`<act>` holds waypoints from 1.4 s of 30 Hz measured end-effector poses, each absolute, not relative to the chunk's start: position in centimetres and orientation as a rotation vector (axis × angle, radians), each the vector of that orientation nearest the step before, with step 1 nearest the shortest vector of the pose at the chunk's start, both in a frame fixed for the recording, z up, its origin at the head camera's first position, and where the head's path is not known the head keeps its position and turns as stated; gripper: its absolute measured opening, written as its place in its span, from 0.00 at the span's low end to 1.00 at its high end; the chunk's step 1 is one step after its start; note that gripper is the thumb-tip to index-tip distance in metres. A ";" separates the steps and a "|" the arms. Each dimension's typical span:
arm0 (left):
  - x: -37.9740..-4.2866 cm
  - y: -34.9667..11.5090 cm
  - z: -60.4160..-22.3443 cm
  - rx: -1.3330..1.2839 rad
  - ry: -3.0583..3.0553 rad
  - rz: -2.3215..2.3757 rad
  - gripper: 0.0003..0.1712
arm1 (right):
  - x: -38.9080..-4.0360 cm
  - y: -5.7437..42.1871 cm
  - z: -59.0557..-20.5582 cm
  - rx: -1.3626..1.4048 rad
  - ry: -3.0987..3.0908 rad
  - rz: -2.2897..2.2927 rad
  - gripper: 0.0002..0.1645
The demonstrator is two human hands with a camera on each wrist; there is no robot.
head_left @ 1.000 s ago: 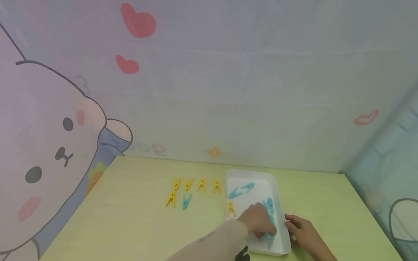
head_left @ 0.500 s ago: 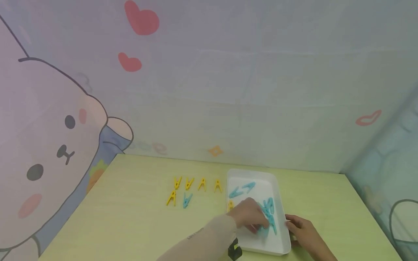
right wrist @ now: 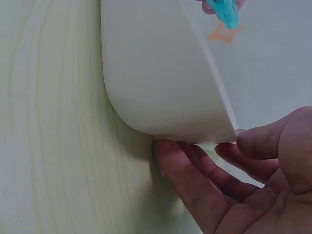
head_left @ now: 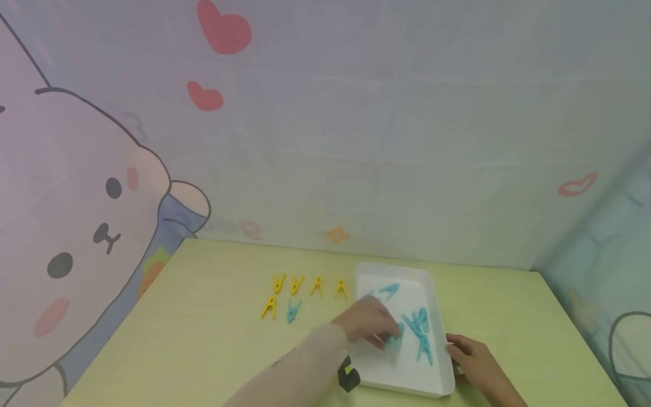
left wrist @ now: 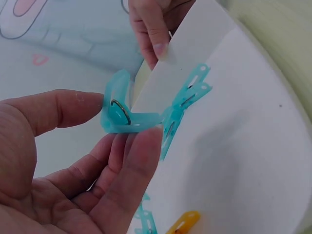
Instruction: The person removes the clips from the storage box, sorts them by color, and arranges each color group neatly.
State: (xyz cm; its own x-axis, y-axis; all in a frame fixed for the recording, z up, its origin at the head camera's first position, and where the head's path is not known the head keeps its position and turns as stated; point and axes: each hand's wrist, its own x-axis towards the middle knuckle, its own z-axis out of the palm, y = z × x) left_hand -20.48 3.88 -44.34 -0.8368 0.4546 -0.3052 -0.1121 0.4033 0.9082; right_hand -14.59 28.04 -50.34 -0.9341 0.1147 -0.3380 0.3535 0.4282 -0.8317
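Over the white tray (head_left: pixel 373 373), my left hand (head_left: pixel 368 321) pinches a light-blue clothespin (left wrist: pixel 116 114) between thumb and fingers, its wire spring showing in the left wrist view. My right hand (head_left: pixel 475 362) grips the tray's right side near the front corner, thumb at the rim and fingertips against the outer wall. Inside the tray, a cluster of blue clothespins (head_left: pixel 424 347) lies to the right and another blue clothespin (head_left: pixel 389 290) toward the back. A yellow clothespin (left wrist: pixel 185 224) shows low in the left wrist view; my left hand hides it in the head view.
Left of the tray, several yellow clothespins (head_left: pixel 317 286) and one blue clothespin (head_left: pixel 293 310) lie in two rows on the pale wooden table (head_left: pixel 203 328). A printed cloth backdrop (head_left: pixel 325 141) hangs behind the table's far edge. My left wrist carries a small black device (head_left: pixel 348 374).
My left hand has moved left and slightly back across the tray with the blue clothespin, uncovering the cluster on the right. The right hand has stayed at the tray's side.
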 end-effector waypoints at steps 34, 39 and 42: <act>-24.7 -6.7 -46.7 0.115 2.691 1.175 0.24 | -14.8 28.4 -50.4 0.389 2.448 -1.533 0.27; -24.7 -6.5 -47.7 0.058 2.810 1.041 0.25 | -14.8 28.5 -50.7 0.395 2.450 -1.527 0.27; -24.6 -6.0 -48.0 0.024 2.877 0.973 0.24 | -14.7 28.5 -50.9 0.393 2.440 -1.550 0.27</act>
State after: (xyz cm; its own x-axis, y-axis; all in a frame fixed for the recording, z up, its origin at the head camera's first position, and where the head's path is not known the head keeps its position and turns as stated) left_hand -24.56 -6.03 -47.96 -0.9944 0.0482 -0.0940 -0.0188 0.7952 0.6061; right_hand -14.67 28.53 -50.87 -0.9391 0.1040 -0.3275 0.3407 0.4066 -0.8477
